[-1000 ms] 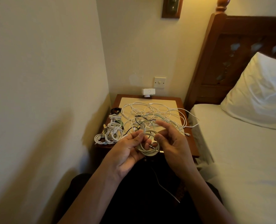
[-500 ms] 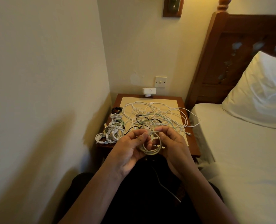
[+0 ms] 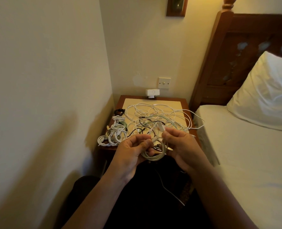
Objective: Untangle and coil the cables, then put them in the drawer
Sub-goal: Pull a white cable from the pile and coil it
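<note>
well, white cable coil (image 3: 153, 156) in left hand (image 3: 130, 154) and right hand (image 3: 181, 146)

Bedroom in home: bed (image 3: 252, 162) with white pillow (image 3: 269, 90), carved wooden headboard (image 3: 245, 47), bedside table (image 3: 153, 98) in wall corner, light switch (image 3: 164, 83) above.

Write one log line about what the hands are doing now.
step: coiling | left hand: holds cable coil | right hand: pinches cable end | tangled cables: on nightstand | drawer: unseen
</note>
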Motion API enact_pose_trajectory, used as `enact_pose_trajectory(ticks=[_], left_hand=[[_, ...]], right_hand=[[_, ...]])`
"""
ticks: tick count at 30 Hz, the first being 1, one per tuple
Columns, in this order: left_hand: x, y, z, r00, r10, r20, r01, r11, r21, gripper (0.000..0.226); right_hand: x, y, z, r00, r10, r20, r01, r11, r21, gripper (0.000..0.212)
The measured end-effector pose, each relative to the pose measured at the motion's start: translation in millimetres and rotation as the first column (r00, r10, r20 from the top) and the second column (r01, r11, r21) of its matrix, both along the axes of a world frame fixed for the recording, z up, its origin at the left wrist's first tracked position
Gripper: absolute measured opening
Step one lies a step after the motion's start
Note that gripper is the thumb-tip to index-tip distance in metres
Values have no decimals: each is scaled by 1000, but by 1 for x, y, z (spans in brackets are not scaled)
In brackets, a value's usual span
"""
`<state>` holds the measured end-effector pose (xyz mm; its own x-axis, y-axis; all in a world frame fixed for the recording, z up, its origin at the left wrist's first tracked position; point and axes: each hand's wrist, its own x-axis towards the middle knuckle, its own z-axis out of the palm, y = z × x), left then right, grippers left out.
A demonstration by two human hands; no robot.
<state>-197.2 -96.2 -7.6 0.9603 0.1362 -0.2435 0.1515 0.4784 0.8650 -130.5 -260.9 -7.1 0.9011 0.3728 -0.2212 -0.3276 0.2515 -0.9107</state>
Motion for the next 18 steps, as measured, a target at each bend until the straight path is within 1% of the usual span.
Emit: enact_pose_trajectory(ticks=[1,2,3,4,5,6,7,9,10,11,13,15,18], left_hand=[[2,0,-2,999,37,-19,-38,999,-15,25],[4,1,-3,996,78,-41,-79,997,-24,21],[7,3,-4,992,112,-56,-114,993,-24,17],[9,4,-4,989,137,-62,-139,990,-20,15],[10,5,-4,986,154,-63,-155,988,-15,14],[11,5,-2,985,161,-65,-162,987,-13,14],[11,5,-1,985,160,-68,-161,987,-16,15],[10,5,2,987,141,-73,-143,989,-23,16],[10,6,4,989,130,-74,-133,991,-32,16],[8,6,4,989,120,-80,-124,991,-44,17],[7,6,2,991,94,-96,-101,992,-70,23],[5,4,1,994,46,-99,-57,993,-108,26],[4,5,5,996,-29,-86,11,981,-196,29]], right_hand=[[-3,1,1,996,-80,31,79,996,44,19],[-7,2,1,985,-135,112,129,990,51,19],[-11,2,3,951,-146,273,156,988,-16,20],[-14,2,2,871,-78,484,175,972,-158,22],[-17,2,2,761,61,646,197,927,-318,25],[-19,1,1,660,206,723,224,864,-451,29],[-21,2,1,601,314,735,237,808,-540,32],[-21,1,-2,527,424,737,286,728,-623,35],[-20,1,-3,509,435,743,317,708,-632,33],[-21,1,-3,510,416,753,344,704,-622,31],[-21,0,-1,554,338,761,392,700,-597,27],[-21,1,1,608,272,746,419,689,-592,29],[-20,4,3,628,199,752,471,672,-571,29]])
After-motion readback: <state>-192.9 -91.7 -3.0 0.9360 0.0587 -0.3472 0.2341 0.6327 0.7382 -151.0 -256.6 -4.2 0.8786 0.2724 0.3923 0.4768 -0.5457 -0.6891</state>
